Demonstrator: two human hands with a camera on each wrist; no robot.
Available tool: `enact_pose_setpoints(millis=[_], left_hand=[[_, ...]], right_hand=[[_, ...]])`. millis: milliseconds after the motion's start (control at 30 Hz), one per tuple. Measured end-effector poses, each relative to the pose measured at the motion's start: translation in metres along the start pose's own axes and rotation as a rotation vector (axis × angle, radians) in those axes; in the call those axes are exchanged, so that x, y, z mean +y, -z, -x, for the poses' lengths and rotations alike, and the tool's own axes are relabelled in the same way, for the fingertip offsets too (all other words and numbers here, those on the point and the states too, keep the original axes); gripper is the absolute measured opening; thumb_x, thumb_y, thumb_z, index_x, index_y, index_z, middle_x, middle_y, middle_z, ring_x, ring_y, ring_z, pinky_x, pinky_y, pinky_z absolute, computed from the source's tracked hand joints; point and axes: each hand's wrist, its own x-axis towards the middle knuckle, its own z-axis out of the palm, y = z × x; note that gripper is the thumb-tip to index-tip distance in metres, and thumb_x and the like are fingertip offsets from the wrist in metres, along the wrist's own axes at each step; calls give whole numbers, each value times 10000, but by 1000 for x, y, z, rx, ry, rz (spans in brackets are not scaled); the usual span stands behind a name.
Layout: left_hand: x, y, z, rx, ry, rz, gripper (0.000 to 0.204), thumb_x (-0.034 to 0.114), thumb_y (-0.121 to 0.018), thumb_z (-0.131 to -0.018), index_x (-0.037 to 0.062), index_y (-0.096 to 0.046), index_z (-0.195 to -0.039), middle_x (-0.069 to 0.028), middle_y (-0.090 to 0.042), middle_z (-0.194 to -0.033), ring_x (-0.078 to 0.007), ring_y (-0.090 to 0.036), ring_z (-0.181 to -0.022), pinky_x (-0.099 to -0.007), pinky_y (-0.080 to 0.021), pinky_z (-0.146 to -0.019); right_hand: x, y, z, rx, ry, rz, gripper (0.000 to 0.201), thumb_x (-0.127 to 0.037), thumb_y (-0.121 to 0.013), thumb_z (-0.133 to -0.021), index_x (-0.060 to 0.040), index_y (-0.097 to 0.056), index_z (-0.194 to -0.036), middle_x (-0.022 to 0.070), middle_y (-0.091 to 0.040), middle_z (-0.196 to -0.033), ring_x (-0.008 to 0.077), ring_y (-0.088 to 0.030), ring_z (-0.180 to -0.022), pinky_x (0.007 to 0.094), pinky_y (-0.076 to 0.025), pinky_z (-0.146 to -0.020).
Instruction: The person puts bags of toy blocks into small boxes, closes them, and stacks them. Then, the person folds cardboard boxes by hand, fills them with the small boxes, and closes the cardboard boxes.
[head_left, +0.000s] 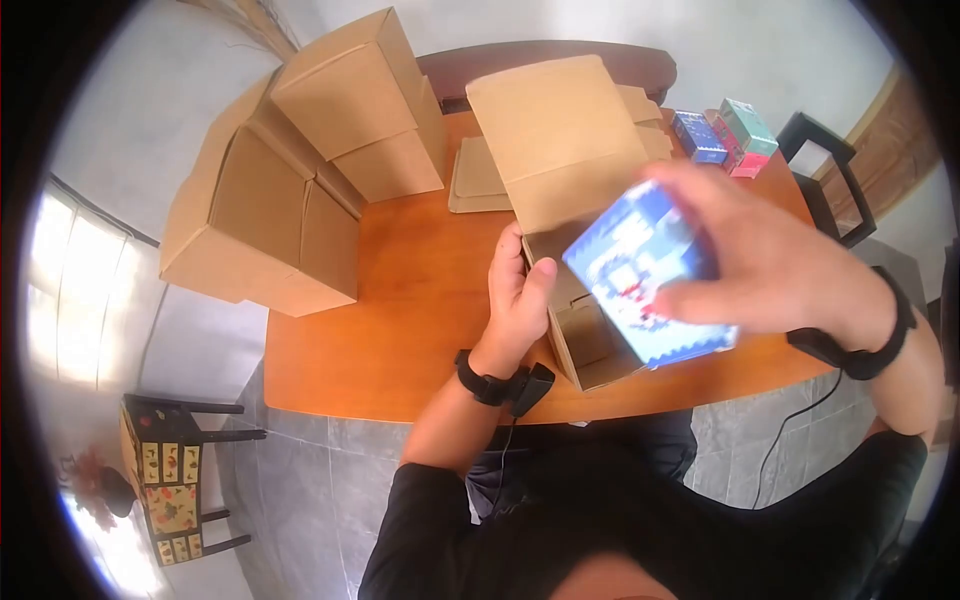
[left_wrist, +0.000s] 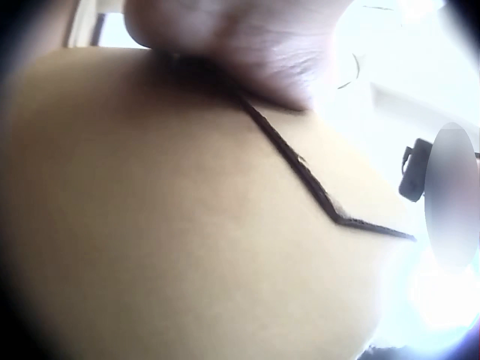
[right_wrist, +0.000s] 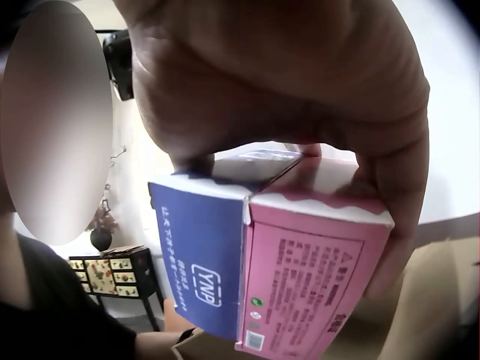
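An open cardboard box (head_left: 565,125) stands at the table's front edge, its lid raised away from the person. The left hand (head_left: 520,300) grips its left wall near the rim, thumb on top; in the left wrist view the hand (left_wrist: 240,37) lies against brown cardboard (left_wrist: 150,217). Above the box's opening, the right hand (head_left: 770,250) holds a tilted blue printed box (head_left: 635,275). From the right wrist view, the right hand (right_wrist: 285,75) pinches two small boxes side by side, one blue (right_wrist: 199,262) and one pink (right_wrist: 304,277). Part of the box's inside is hidden behind them.
Large cardboard boxes (head_left: 265,200) stand on the table's left side. Flat cardboard (head_left: 480,175) lies behind the open box. Several small boxes, blue (head_left: 698,137), green (head_left: 748,124) and pink (head_left: 742,158), sit at the back right. A black chair (head_left: 855,190) is beyond the table.
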Motion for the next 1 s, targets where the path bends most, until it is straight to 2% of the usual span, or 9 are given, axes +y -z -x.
enact_pose_setpoints(millis=[33, 133, 267, 367, 533, 700, 833, 900, 1000], left_hand=[[0, -3, 1, 10, -42, -12, 403, 121, -503, -978, -19, -444, -1350, -108, -582, -1276, -162, -545, -1158, -314, -416, -1011], [-3, -3, 2, 70, 8, 15, 424, 127, -486, -985, -25, -420, -1376, -124, -565, -1305, -183, -534, -1194, -327, -402, -1034], [-5, 1, -4, 135, 47, 184, 447, 150, -474, -1002, -26, -384, -1402, -134, -543, -1336, -195, -518, -1219, -349, -387, -1061], [-16, 2, -4, 84, 40, 96, 483, 223, -518, -1008, -19, -382, -1403, -128, -539, -1336, -189, -511, -1214, -347, -377, -1065], [-22, 1, -2, 34, 81, -116, 481, 273, -525, -1013, -14, -408, -1382, -123, -556, -1292, -179, -517, -1172, -337, -400, -1029], [-22, 8, 0, 9, 152, -30, 492, 312, -523, -1015, -4, -422, -1378, -114, -564, -1254, -170, -522, -1139, -327, -418, -998], [-19, 6, -1, -3, 134, -11, 485, 308, -523, -1015, -11, -422, -1367, -106, -563, -1247, -161, -529, -1124, -322, -424, -992], [-17, 7, -1, -28, 176, 50, 478, 303, -516, -1018, -16, -415, -1360, -105, -564, -1237, -152, -543, -1114, -315, -438, -982], [-18, 6, -2, -42, 159, 62, 475, 305, -514, -1019, -12, -418, -1359, -98, -566, -1233, -149, -551, -1103, -307, -444, -971]], right_hand=[[0, -11, -3, 25, -22, 54, 817, -353, -731, -746, -37, -401, -1423, 252, -583, -1233, 410, -596, -1137, 409, -497, -956], [-3, -27, -23, -121, -155, 93, 815, -335, -761, -747, -3, -392, -1394, 251, -600, -1202, 363, -613, -1102, 388, -485, -938], [3, -37, -46, -103, -184, 152, 812, -366, -751, -742, -14, -397, -1382, 251, -621, -1173, 375, -630, -1071, 399, -503, -900], [4, -32, -57, -248, -355, 247, 893, -439, -745, -735, 12, -374, -1411, 260, -591, -1237, 387, -598, -1142, 410, -487, -943], [24, -75, -75, -230, -295, 196, 978, -536, -709, -762, 41, -321, -1450, 318, -468, -1377, 435, -511, -1250, 426, -444, -1025], [29, -83, -83, -435, -254, 118, 857, -476, -670, -823, 54, -371, -1426, 292, -599, -1238, 393, -605, -1141, 436, -477, -960], [17, -51, -68, -357, -182, 273, 772, -493, -670, -840, 43, -468, -1357, 247, -678, -1087, 355, -664, -1014, 415, -511, -874], [26, -16, -60, -225, -73, 111, 703, -521, -673, -856, 19, -544, -1287, 213, -702, -1009, 301, -682, -935, 380, -525, -809], [64, 45, -56, 202, -206, -54, 632, -463, -700, -864, 1, -568, -1272, 186, -675, -1085, 272, -672, -936, 352, -526, -788]])
